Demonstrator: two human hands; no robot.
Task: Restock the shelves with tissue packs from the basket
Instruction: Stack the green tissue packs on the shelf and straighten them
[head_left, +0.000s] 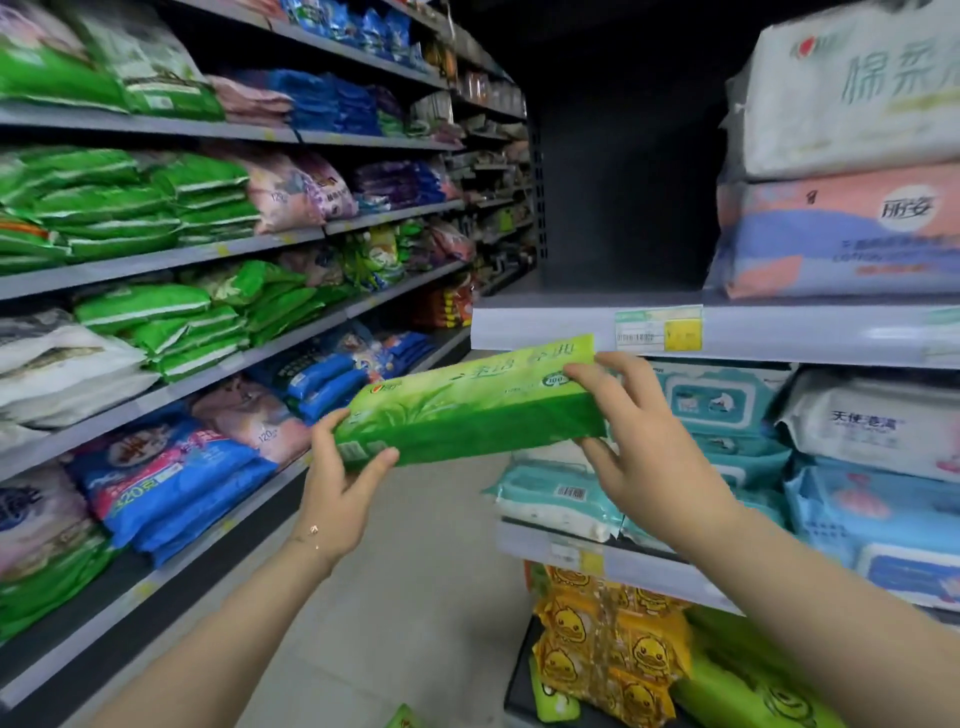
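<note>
We are holding the green tissue pack (467, 410) in the air with both hands, one at each end. Our left hand (337, 488) is gripping the lower, left end. Its fingers (326, 423) are curling round the back of the short side while the thumb is pressing on the dark green front face near the barcode corner. That hand is opening only narrowly, just to the thickness of the pack. Our right hand (649, 452) is gripping the higher, right end. Its fingers (587, 370) are lying spread over the top face beside the round printed mark, and the thumb is hooking under the bottom edge, so this hand is opening wider. A thin bracelet (310, 531) is sitting on the left wrist.

The pack is lying tilted between the two hands, long side across the view, left end down and right end up. It is hanging over the aisle floor (415, 571), resting on no shelf. Its upper right corner is showing against the lower edge of the grey front strip of the right-hand shelf (545, 325), near the price label (657, 328); we cannot tell whether it is touching. Further right on that shelf, two large packs (841, 228) are lying one on the other. Below it wet wipe packs (722, 400) are lying in piles, and lower down yellow duck-printed packs (613, 644). Along the left, long shelves (156, 262) are carrying green, blue and pink packs.
</note>
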